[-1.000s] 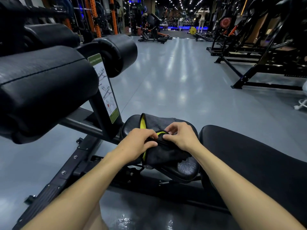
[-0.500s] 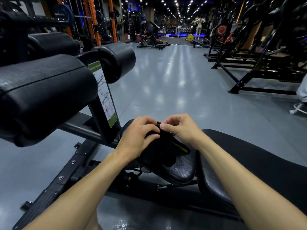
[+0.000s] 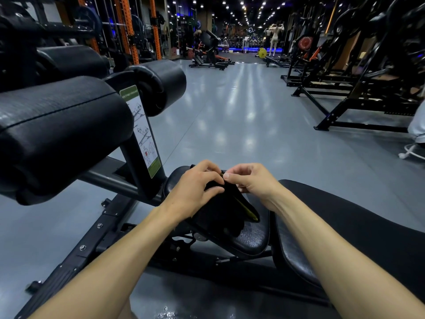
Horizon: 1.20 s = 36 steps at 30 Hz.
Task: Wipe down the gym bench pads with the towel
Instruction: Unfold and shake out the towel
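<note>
Where both hands pinch it, towel (image 3: 220,210) black, yellow-edged

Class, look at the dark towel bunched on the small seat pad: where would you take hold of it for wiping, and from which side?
Take the towel at its gathered top edge, from above, one grip either side, where the left hand and right hand already pinch it. The rest drapes loosely down the seat pad, probably too slack to control.

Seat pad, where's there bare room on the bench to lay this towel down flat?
The seat pad is crowded: both the left hand and right hand bunch the towel on it, leaving only its near right corner bare. The long back pad, right of the right forearm, shows the widest bare surface.
</note>
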Each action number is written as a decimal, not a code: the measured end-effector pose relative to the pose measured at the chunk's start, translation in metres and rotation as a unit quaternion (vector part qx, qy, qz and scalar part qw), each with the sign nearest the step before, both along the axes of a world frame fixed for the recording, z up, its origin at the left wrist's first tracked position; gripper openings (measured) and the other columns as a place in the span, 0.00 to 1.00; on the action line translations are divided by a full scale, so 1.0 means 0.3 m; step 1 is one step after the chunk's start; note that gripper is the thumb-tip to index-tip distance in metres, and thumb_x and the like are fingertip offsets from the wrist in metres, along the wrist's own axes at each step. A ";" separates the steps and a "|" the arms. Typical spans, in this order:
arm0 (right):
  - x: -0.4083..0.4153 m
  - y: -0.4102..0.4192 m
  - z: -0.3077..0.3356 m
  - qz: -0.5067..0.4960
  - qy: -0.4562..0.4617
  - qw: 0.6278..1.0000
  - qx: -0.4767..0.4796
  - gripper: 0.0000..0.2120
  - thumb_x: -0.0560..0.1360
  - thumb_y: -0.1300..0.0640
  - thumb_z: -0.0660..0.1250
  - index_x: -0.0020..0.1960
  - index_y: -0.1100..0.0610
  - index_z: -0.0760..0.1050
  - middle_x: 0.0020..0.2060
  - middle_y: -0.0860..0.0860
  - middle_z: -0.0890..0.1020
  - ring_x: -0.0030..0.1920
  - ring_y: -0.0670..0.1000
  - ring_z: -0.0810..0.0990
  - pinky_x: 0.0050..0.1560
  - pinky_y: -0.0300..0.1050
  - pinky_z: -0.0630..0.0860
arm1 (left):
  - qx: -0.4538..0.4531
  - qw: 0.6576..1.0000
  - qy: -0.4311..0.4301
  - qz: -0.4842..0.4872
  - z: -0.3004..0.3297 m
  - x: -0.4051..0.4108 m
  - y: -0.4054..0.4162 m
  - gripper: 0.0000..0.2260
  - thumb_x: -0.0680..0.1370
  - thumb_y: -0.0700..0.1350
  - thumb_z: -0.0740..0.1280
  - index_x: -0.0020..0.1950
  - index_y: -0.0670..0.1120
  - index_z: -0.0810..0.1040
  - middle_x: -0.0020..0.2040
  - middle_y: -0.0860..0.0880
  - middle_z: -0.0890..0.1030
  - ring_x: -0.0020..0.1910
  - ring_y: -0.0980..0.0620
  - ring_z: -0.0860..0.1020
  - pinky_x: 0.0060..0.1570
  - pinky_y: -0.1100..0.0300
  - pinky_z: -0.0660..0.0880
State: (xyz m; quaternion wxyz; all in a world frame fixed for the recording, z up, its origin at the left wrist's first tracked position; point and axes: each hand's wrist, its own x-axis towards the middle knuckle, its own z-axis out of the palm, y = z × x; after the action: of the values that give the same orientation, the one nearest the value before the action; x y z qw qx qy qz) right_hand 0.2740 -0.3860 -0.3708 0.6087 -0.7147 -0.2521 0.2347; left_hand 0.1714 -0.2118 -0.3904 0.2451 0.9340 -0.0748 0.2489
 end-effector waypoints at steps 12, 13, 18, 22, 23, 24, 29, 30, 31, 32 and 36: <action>0.015 -0.016 -0.014 -0.009 -0.097 0.995 -0.002 0.02 0.76 0.62 0.73 0.44 0.60 0.82 0.34 0.50 0.81 0.32 0.45 0.75 0.37 0.37 0.73 | 0.049 0.999 -0.004 -0.019 0.020 0.003 0.019 0.06 0.76 0.48 0.75 0.52 0.50 0.85 0.51 0.55 0.77 0.50 0.56 0.75 0.51 0.66 0.68; 0.013 -0.016 -0.011 -0.001 -0.116 0.993 -0.004 0.03 0.76 0.62 0.73 0.44 0.60 0.82 0.34 0.51 0.81 0.32 0.44 0.76 0.37 0.36 0.73 | 0.048 0.999 -0.010 -0.015 0.022 0.005 0.020 0.06 0.77 0.48 0.75 0.52 0.50 0.85 0.50 0.55 0.77 0.50 0.55 0.76 0.50 0.64 0.70; 0.022 -0.024 -0.012 0.020 -0.185 0.982 -0.018 0.03 0.77 0.59 0.72 0.45 0.58 0.83 0.36 0.53 0.84 0.38 0.46 0.79 0.44 0.48 0.77 | 0.052 0.998 -0.016 -0.017 0.039 0.009 0.014 0.06 0.77 0.48 0.75 0.52 0.49 0.85 0.50 0.55 0.77 0.50 0.53 0.77 0.50 0.54 0.76; 0.006 -0.038 -0.009 0.041 -0.176 0.984 -0.002 0.05 0.77 0.57 0.73 0.51 0.58 0.83 0.45 0.60 0.85 0.44 0.48 0.80 0.51 0.50 0.78 | 0.051 0.998 -0.030 -0.017 0.044 0.015 0.014 0.06 0.77 0.48 0.74 0.52 0.48 0.85 0.50 0.53 0.77 0.50 0.52 0.77 0.50 0.51 0.76; 0.002 -0.041 -0.009 0.046 -0.181 0.982 -0.004 0.06 0.77 0.58 0.74 0.52 0.58 0.83 0.46 0.59 0.85 0.45 0.47 0.81 0.53 0.47 0.78 | 0.050 0.998 -0.031 -0.017 0.043 0.017 0.013 0.06 0.77 0.47 0.74 0.52 0.48 0.85 0.50 0.53 0.77 0.51 0.52 0.77 0.50 0.51 0.76; 0.002 -0.043 -0.010 0.048 -0.188 0.981 -0.004 0.06 0.76 0.59 0.74 0.52 0.59 0.82 0.46 0.58 0.85 0.45 0.47 0.81 0.54 0.45 0.78 | 0.052 0.998 -0.031 -0.018 0.042 0.016 0.010 0.05 0.77 0.47 0.74 0.52 0.49 0.85 0.50 0.53 0.77 0.50 0.52 0.76 0.50 0.51 0.76; 0.021 -0.048 -0.001 0.044 -0.209 0.977 -0.022 0.05 0.78 0.63 0.71 0.53 0.59 0.84 0.45 0.51 0.87 0.45 0.46 0.83 0.54 0.45 0.79 | 0.058 0.998 -0.014 -0.021 0.045 0.018 0.003 0.05 0.78 0.48 0.73 0.52 0.49 0.83 0.63 0.55 0.76 0.59 0.53 0.76 0.59 0.57 0.74; 0.024 -0.048 0.003 0.046 -0.212 0.976 -0.027 0.05 0.78 0.63 0.71 0.53 0.59 0.84 0.43 0.49 0.87 0.44 0.44 0.83 0.52 0.42 0.79 | 0.058 0.998 0.000 -0.027 0.051 0.022 0.002 0.05 0.79 0.48 0.72 0.52 0.49 0.83 0.67 0.55 0.76 0.64 0.53 0.75 0.62 0.59 0.72; 0.025 -0.047 0.009 0.049 -0.214 0.975 -0.028 0.06 0.78 0.63 0.71 0.53 0.59 0.84 0.42 0.47 0.87 0.43 0.42 0.83 0.52 0.40 0.78 | 0.059 0.997 0.015 -0.037 0.060 0.029 0.003 0.04 0.79 0.48 0.72 0.52 0.49 0.82 0.69 0.54 0.76 0.66 0.53 0.75 0.64 0.60 0.71; 0.028 -0.045 0.015 0.050 -0.216 0.975 -0.029 0.06 0.77 0.64 0.71 0.53 0.59 0.84 0.42 0.47 0.86 0.43 0.42 0.83 0.52 0.39 0.78 | 0.061 0.997 0.029 -0.048 0.072 0.036 0.004 0.04 0.79 0.47 0.72 0.52 0.49 0.82 0.68 0.54 0.77 0.65 0.53 0.76 0.64 0.59 0.72; 0.040 -0.035 0.011 -0.005 -0.200 0.980 -0.015 0.07 0.74 0.60 0.76 0.48 0.55 0.78 0.37 0.48 0.85 0.38 0.45 0.81 0.47 0.43 0.77 | 0.095 0.990 0.071 -0.073 0.125 0.062 0.007 0.06 0.79 0.47 0.72 0.53 0.47 0.82 0.60 0.51 0.80 0.57 0.50 0.78 0.59 0.54 0.73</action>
State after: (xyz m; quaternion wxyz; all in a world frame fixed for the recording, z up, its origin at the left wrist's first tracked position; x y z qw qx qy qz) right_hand 0.2860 -0.3965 -0.3676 0.5362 -0.7577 -0.3616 0.0877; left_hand 0.1899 -0.2096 -0.3529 0.1777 0.9603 -0.1481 0.1557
